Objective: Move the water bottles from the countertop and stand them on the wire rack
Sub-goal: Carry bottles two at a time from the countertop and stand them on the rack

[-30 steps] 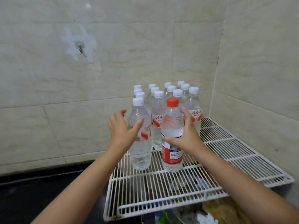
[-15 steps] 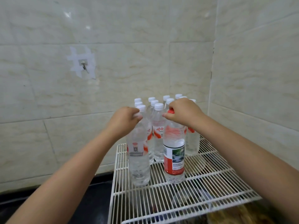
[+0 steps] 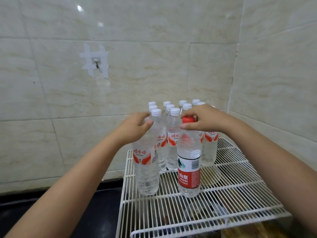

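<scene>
Several clear water bottles with white caps (image 3: 173,136) stand in rows at the back of the white wire rack (image 3: 240,191). In front of them stand two more bottles. My left hand (image 3: 135,127) grips the top of a clear bottle with a red and white label (image 3: 146,169), hiding its cap. My right hand (image 3: 202,120) pinches the neck of a red-capped bottle with a red label (image 3: 188,170), fingers curled round the cap. Both bottles stand upright on the rack.
Beige tiled walls meet in a corner just behind and to the right of the rack. A small hook taped to the wall (image 3: 96,63) hangs up on the left. A dark countertop (image 3: 68,212) lies left of the rack. Blurred items show beneath the wires.
Both hands have gone from the bottles' sides up to their tops. The view has tilted up, so the rack sits lower in the frame. The two front bottles remain upright.
</scene>
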### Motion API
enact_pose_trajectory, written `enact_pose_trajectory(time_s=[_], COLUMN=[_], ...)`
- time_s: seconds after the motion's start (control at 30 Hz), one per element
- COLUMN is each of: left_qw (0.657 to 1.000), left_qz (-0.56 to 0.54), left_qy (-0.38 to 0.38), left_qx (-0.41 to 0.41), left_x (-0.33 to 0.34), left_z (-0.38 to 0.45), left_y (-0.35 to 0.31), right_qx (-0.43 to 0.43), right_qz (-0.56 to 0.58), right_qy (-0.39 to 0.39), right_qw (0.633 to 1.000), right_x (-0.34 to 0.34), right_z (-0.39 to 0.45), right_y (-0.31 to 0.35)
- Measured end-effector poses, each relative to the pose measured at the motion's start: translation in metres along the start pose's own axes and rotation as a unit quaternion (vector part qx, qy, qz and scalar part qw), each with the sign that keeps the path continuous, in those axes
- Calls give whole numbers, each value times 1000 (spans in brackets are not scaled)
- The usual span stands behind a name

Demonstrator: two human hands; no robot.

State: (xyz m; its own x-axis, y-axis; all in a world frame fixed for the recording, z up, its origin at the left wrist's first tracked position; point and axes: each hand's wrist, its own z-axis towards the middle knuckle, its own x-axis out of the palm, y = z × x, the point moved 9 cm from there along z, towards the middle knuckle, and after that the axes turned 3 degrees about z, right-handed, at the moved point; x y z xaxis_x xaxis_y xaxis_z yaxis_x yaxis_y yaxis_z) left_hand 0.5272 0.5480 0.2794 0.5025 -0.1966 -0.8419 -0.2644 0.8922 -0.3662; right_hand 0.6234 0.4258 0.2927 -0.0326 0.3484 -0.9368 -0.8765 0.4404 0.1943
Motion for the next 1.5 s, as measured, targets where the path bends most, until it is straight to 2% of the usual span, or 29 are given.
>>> enact_pose_trajectory(time_s=[0.07, 0.23, 0.4, 0.5, 0.73, 0.87, 0.97, 1.23, 1.5], left_qw=[1000, 998, 992, 987, 991, 989, 986, 986, 966], left_qz=[-4, -18, -29, -54, -46, -57, -72, -47, -81], left_qy=[5, -62, -124, -149, -124, -137, -146, -144, -221], left_qx=[24, 27, -7, -28, 3, 14, 27, 66, 106], left_x=[-4, -8, -4, -1, 12, 10, 10, 14, 22], left_z=[-7, -5, 2, 6, 17, 15, 12, 14, 8], left_y=[0, -1, -2, -1, -9, -12, -14, -14, -15], right_qx=[16, 13, -11, -25, 4, 13, 19, 17, 13], right_qz=[-36, -15, 25, 42, 15, 33, 59, 113, 166], right_qy=[-13, -24, 41, 53, 2, -83, -113, -103, -83], right_qw=[999, 1000, 999, 997, 1000, 996, 992, 988, 982], right_x=[2, 3, 0, 1, 8, 6, 2, 7, 20], right_z=[-2, -3, -3, 2, -11, -13, -7, 13, 13], right_y=[-1, 5, 8, 12, 5, 8, 8, -1, -7])
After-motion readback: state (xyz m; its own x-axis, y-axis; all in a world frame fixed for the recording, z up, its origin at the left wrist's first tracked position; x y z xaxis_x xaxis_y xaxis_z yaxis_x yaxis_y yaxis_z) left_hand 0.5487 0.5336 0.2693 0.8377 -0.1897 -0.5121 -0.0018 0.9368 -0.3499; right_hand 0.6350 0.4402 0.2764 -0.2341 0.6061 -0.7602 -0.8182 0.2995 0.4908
